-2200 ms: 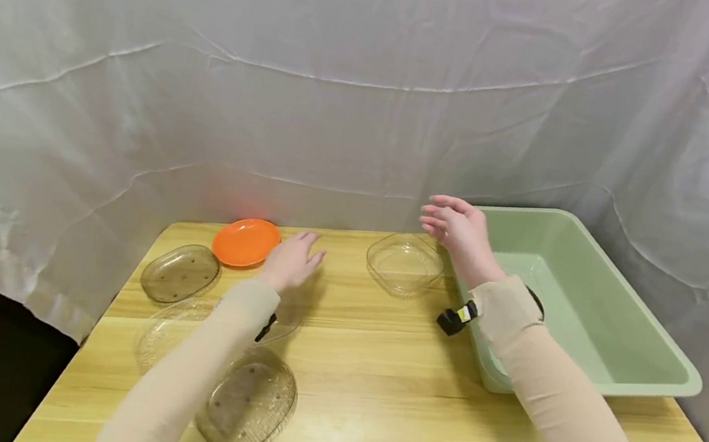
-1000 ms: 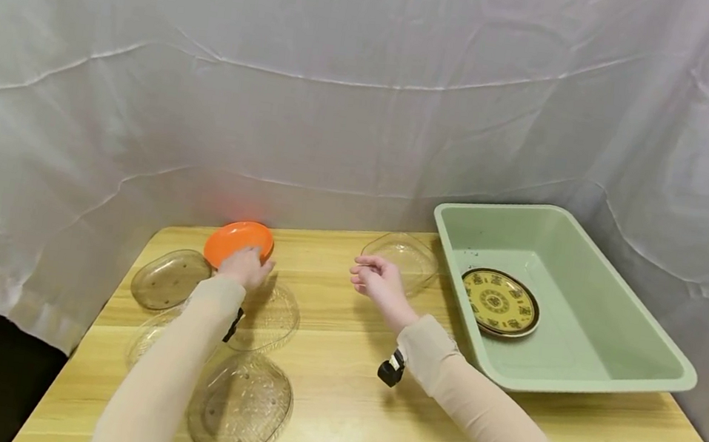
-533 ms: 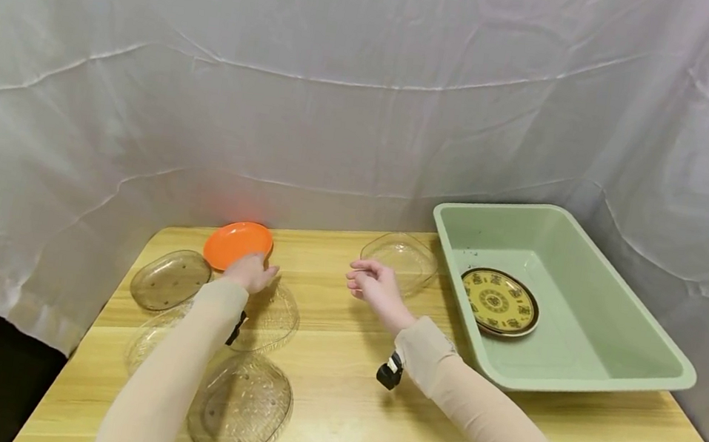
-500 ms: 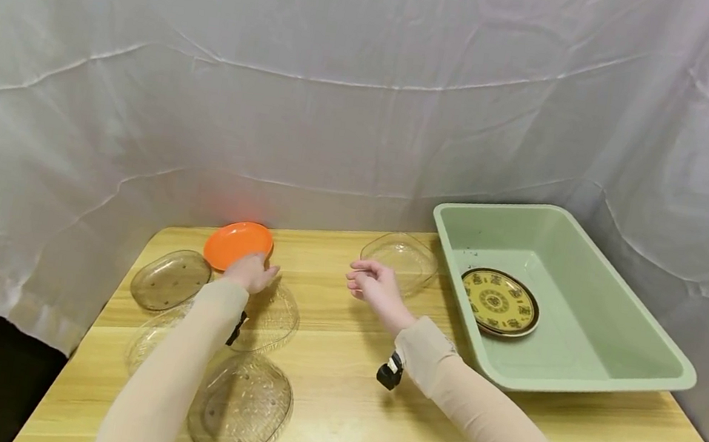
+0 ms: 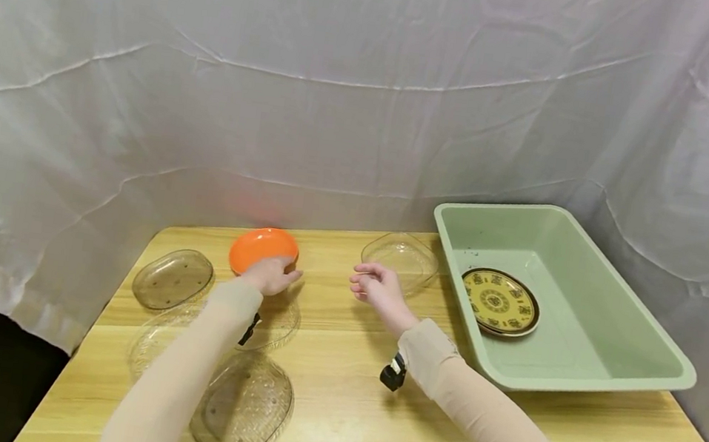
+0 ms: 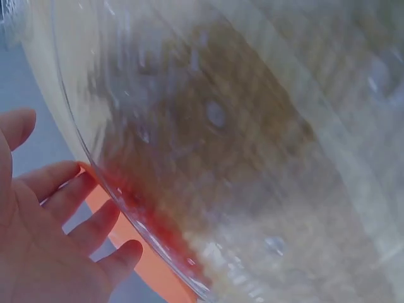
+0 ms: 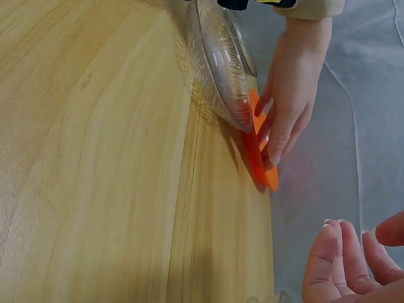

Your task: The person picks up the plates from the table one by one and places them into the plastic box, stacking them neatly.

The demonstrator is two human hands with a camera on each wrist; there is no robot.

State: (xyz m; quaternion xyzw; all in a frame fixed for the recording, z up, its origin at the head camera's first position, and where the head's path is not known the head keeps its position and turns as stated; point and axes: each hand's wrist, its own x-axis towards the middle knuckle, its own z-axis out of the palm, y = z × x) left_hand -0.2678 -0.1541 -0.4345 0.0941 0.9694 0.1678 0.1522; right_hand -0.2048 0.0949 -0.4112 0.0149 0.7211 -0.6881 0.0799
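At the table's back left lies a shallow orange plate (image 5: 264,245). My left hand (image 5: 269,276) reaches over its near edge, the fingers on the plate and the thumb apart. In the left wrist view, the fingers of that hand (image 6: 53,237) lie fairly straight across the orange rim (image 6: 158,274). A clear glass plate (image 5: 284,325) sits just below this hand, partly hidden by the wrist. My right hand (image 5: 383,293) hovers with loosely bent fingers and nothing in it. A clear squarish dish (image 5: 418,261) is just behind it.
A green basin (image 5: 613,300) fills the right side, with a yellow patterned plate (image 5: 495,301) inside at its left. Brown glass plates lie at the left (image 5: 174,278) and front (image 5: 244,415). Another clear plate (image 5: 156,335) is partly under the left arm. A grey curtain (image 5: 365,140) hangs behind.
The right hand left the basin, where the patterned plate now shows, and moved left. The left hand went to the orange plate, and both have since slid right.
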